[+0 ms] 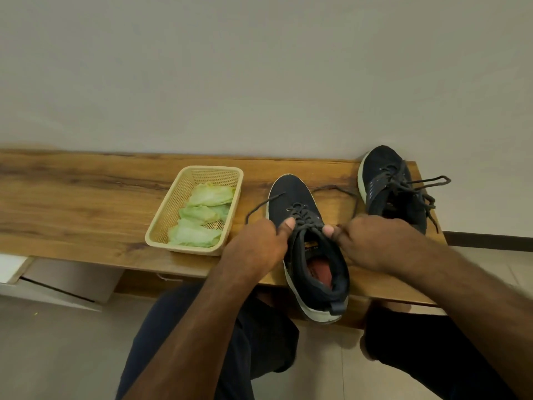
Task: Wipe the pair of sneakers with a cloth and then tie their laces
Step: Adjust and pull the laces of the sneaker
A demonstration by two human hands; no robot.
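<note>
Two dark navy sneakers with white soles stand on a wooden bench [86,197]. The near sneaker [291,194] points away from me, its heel over the bench's front edge. My left hand [259,241] pinches its left lace beside the tongue; the lace end [261,204] trails out to the left. My right hand [372,241] grips the right lace, which loops [334,188] toward the far sneaker. The far sneaker [386,183] sits at the right back, laces loose over its side. Pale green cloths [202,217] lie in a basket.
A beige mesh basket [170,209] stands left of the near sneaker. A grey wall rises just behind the bench. The bench ends right of the far sneaker. My knees are below the front edge, over a tiled floor.
</note>
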